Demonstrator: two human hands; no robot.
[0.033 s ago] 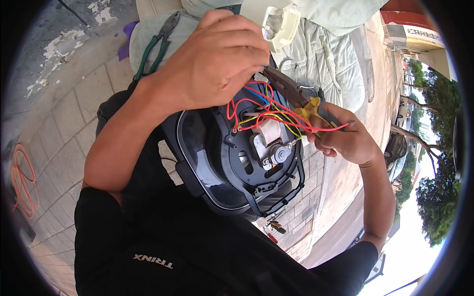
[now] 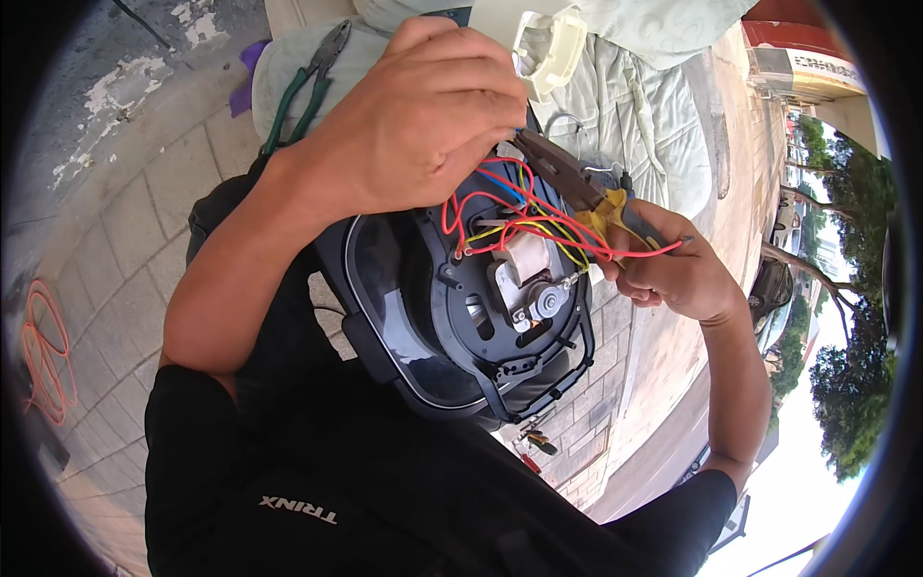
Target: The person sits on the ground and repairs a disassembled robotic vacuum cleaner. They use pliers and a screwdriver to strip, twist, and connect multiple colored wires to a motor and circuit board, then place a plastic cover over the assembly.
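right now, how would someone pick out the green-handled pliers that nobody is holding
Start at the dark, opened appliance housing in the middle, then go up and left past the left hand to the pale green cloth. The green-handled pliers lie on its left end, apart from both hands. The other pliers, yellow-handled, are gripped by the right hand.
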